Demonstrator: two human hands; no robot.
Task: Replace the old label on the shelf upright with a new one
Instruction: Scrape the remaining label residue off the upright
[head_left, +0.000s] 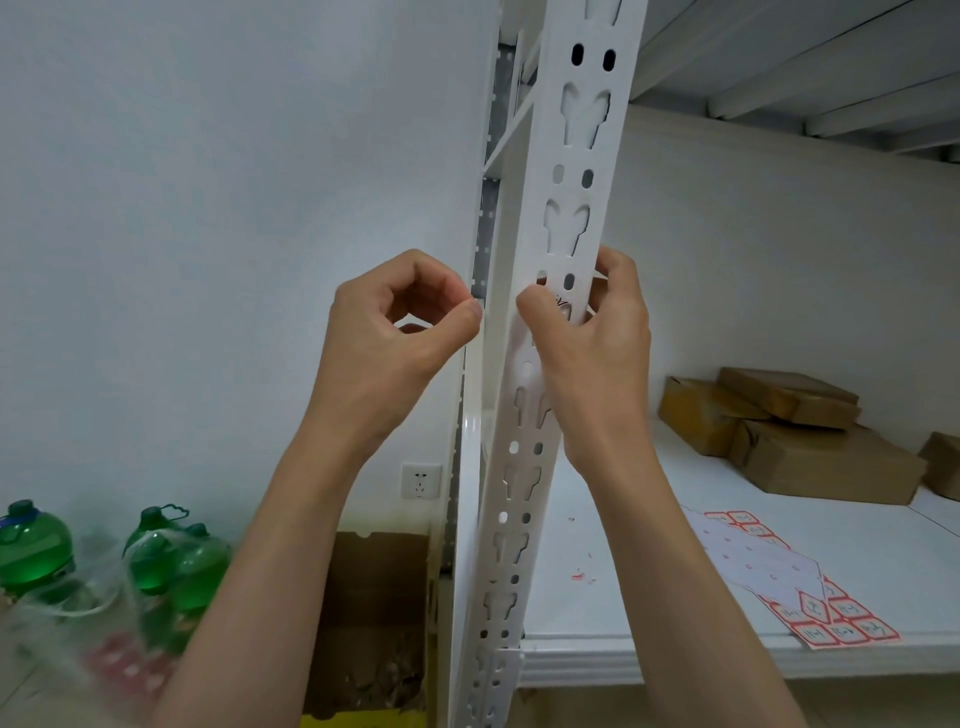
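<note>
The label (560, 303) sits on the face of the white shelf upright (566, 218), right under the right hand (597, 332), whose thumb and fingers are curled around the post and pressing on it. Just left of the post the left hand (400, 332) hovers, thumb and forefinger pinched together, though whether anything is between them I cannot tell. Below the right wrist, sheets of red-bordered labels (810, 597) lie on the shelf board (649, 597), brown parcels (789, 431) beyond.
</note>
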